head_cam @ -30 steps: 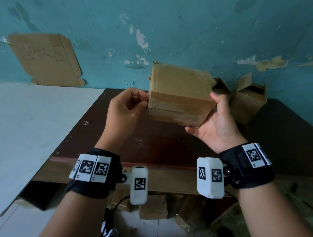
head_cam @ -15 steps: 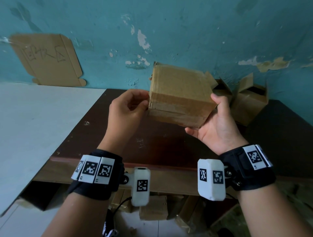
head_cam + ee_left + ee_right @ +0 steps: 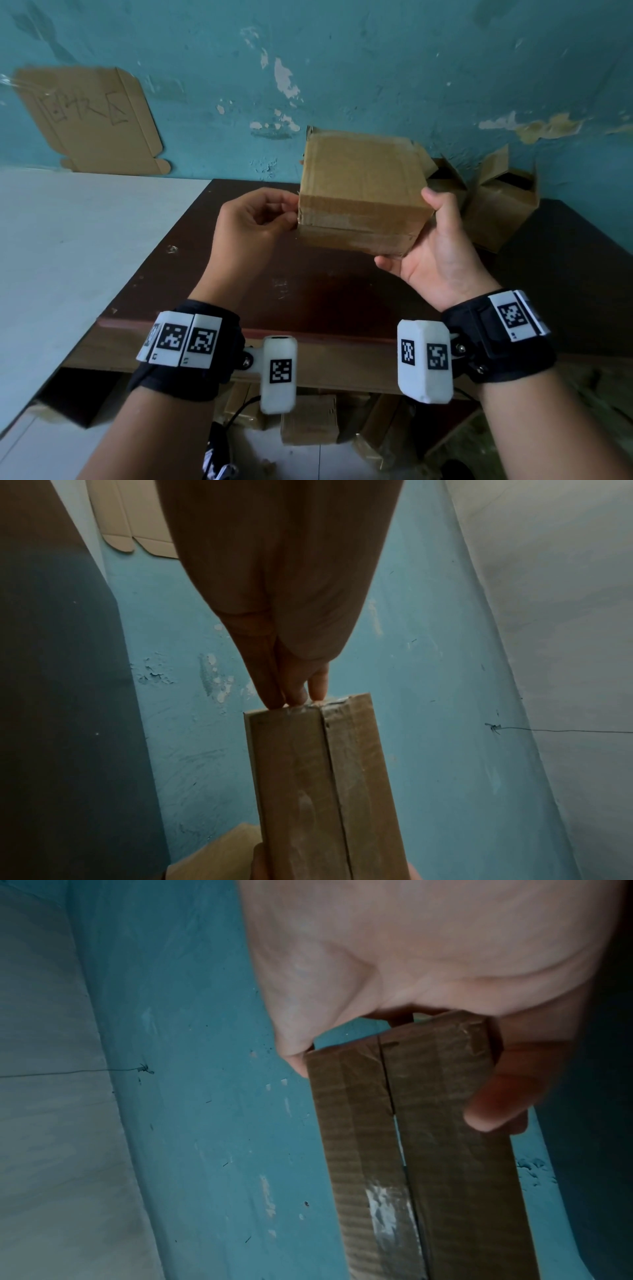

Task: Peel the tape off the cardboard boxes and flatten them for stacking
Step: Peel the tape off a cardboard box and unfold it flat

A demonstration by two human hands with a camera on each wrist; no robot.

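Your right hand (image 3: 442, 253) cradles the box (image 3: 359, 192) from below at frame centre, thumb curled on its right edge. Your left hand (image 3: 253, 222) pinches the tape (image 3: 356, 205) at the box's left edge, above the surface (image 3: 308, 291).

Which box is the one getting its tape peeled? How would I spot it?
Look above the dark table by the blue wall. The box is held up between both hands, taped shut. The other boxes sit on the table behind it with flaps open.

cardboard sheet (image 3: 89, 118) on wall | handwritten characters (illegible) | wristbands (image 3: 186, 337): square code markers
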